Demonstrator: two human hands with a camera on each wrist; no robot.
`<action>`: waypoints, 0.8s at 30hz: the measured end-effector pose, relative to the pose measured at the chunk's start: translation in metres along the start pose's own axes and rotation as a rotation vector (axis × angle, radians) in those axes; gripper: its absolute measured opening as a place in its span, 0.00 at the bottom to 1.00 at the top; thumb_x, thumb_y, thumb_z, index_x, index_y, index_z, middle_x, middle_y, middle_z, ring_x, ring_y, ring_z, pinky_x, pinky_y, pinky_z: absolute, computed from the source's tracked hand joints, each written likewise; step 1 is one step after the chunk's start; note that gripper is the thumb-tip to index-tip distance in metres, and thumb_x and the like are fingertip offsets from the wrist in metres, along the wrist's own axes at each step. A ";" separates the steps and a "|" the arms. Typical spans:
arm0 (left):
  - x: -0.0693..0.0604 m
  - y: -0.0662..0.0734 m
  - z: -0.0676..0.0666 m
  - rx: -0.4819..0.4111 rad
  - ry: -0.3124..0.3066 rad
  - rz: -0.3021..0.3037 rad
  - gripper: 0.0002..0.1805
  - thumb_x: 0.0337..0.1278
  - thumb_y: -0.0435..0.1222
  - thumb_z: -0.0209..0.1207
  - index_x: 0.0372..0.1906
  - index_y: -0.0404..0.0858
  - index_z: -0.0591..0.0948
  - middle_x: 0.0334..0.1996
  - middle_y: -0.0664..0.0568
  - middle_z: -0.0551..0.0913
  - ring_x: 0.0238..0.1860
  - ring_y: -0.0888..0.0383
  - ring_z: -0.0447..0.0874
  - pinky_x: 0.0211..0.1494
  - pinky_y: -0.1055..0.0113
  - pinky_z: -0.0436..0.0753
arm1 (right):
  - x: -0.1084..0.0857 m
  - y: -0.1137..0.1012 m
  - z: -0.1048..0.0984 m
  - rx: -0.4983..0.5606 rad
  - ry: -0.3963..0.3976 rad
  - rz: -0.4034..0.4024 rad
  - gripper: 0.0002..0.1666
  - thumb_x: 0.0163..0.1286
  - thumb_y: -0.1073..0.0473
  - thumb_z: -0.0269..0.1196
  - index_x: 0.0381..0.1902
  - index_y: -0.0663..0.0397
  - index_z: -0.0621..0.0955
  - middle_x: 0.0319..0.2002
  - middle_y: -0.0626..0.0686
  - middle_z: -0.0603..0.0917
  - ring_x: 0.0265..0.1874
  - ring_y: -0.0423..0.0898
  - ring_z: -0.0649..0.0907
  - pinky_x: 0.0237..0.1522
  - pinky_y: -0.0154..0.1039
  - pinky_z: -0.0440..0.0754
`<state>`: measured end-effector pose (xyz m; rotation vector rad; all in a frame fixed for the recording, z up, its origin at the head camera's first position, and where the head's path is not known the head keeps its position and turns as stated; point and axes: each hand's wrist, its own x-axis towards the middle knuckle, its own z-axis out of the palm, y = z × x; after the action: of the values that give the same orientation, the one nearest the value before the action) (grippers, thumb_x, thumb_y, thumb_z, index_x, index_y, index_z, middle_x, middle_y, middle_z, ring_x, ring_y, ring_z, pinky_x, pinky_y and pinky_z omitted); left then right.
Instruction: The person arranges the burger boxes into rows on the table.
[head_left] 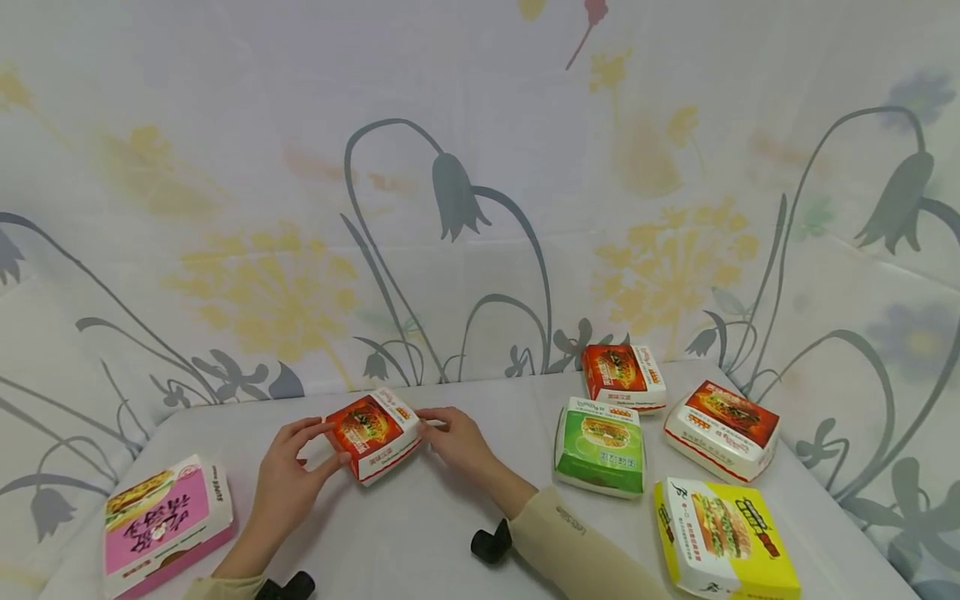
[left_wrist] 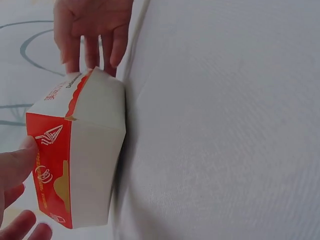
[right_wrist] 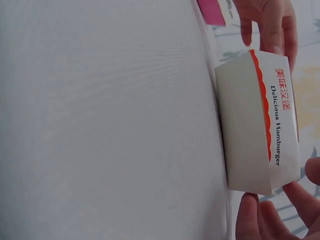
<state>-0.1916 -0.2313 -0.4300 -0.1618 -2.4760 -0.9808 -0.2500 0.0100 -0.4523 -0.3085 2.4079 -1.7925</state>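
Observation:
A red-and-white hamburger box point(head_left: 375, 433) point(left_wrist: 95, 165) point(right_wrist: 245, 125) sits on the cloth between the two hands. At its left end is the left hand point(head_left: 288, 475), its thumb point(left_wrist: 17, 162) against the red end panel and its other fingers spread near the far corner. The right hand point(head_left: 465, 446) has its fingertips point(right_wrist: 248, 200) on the opposite end, with the thumb point(right_wrist: 313, 170) apart from the lid in the right wrist view. Neither hand wraps round the box. In the head view the lid picture faces up.
A pink box point(head_left: 161, 525) lies at the left. On the right stand a green box point(head_left: 600, 450), a yellow-and-white box point(head_left: 727, 537) and two red-and-white boxes point(head_left: 626, 379) point(head_left: 723, 429). A patterned curtain point(head_left: 465, 275) hangs behind the white cloth point(head_left: 405, 542).

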 end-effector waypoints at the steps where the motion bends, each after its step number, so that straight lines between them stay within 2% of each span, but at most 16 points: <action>1: 0.000 0.000 0.000 0.001 0.000 -0.005 0.24 0.47 0.36 0.76 0.52 0.34 0.85 0.55 0.42 0.79 0.53 0.44 0.78 0.40 0.59 0.80 | -0.001 -0.001 0.000 -0.007 -0.006 0.001 0.20 0.72 0.54 0.62 0.59 0.51 0.83 0.57 0.55 0.79 0.49 0.49 0.83 0.45 0.42 0.83; 5: 0.000 -0.002 -0.002 -0.017 -0.035 -0.017 0.23 0.51 0.37 0.74 0.53 0.35 0.84 0.53 0.43 0.80 0.50 0.45 0.82 0.39 0.63 0.81 | -0.005 -0.002 -0.001 -0.028 -0.022 -0.002 0.21 0.72 0.54 0.61 0.60 0.52 0.82 0.57 0.54 0.81 0.53 0.50 0.82 0.49 0.45 0.82; 11: 0.001 -0.005 -0.004 -0.081 -0.177 -0.054 0.26 0.61 0.39 0.67 0.61 0.33 0.78 0.59 0.41 0.76 0.57 0.41 0.79 0.44 0.64 0.82 | -0.011 -0.004 0.000 -0.016 -0.016 0.000 0.21 0.72 0.54 0.62 0.60 0.52 0.82 0.59 0.55 0.80 0.59 0.54 0.77 0.57 0.53 0.77; 15: 0.001 -0.006 -0.004 -0.093 -0.228 -0.088 0.27 0.66 0.41 0.64 0.65 0.34 0.75 0.63 0.40 0.73 0.61 0.41 0.76 0.49 0.58 0.82 | -0.014 -0.004 0.000 -0.003 -0.024 -0.008 0.23 0.72 0.53 0.62 0.61 0.53 0.81 0.62 0.54 0.79 0.66 0.56 0.73 0.62 0.56 0.72; 20: 0.002 -0.004 -0.003 -0.122 -0.277 -0.127 0.29 0.69 0.44 0.60 0.68 0.35 0.73 0.69 0.39 0.68 0.67 0.39 0.68 0.55 0.46 0.80 | -0.018 -0.006 0.000 -0.008 -0.051 -0.032 0.24 0.72 0.53 0.61 0.63 0.55 0.80 0.62 0.53 0.79 0.67 0.55 0.72 0.64 0.56 0.70; 24: 0.002 -0.004 -0.001 -0.134 -0.311 -0.152 0.30 0.69 0.44 0.60 0.70 0.36 0.71 0.73 0.40 0.63 0.71 0.38 0.61 0.58 0.44 0.78 | -0.021 -0.005 0.000 -0.009 -0.070 -0.043 0.23 0.72 0.52 0.61 0.62 0.53 0.80 0.62 0.53 0.80 0.67 0.54 0.72 0.65 0.56 0.70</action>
<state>-0.1944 -0.2352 -0.4311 -0.1827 -2.7345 -1.2710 -0.2293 0.0140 -0.4480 -0.4194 2.3803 -1.7577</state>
